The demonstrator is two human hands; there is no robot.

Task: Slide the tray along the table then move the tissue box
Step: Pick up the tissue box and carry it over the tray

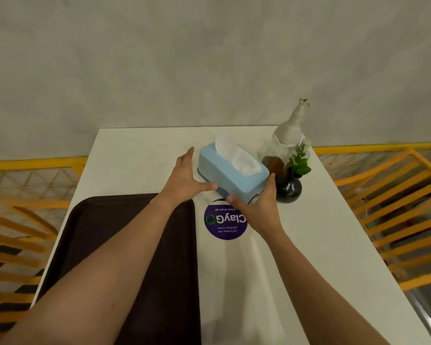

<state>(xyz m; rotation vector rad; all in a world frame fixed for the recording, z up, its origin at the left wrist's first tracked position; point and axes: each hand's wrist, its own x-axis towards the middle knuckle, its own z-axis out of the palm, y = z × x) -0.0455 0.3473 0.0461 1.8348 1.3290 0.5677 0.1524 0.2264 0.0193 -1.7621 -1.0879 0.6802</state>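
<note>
Pressing straight fingers against the blue tissue box (230, 174) on the white table (135, 150), left hand (184, 176) and right hand (259, 207) bracket it; shoving rightward could topple the black vase (289, 188) just beside it.

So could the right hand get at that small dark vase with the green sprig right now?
Probably yes. The right hand touches the right end of the tissue box, and the dark vase stands just beside its fingers with nothing between. It would have to leave the box first.
</note>
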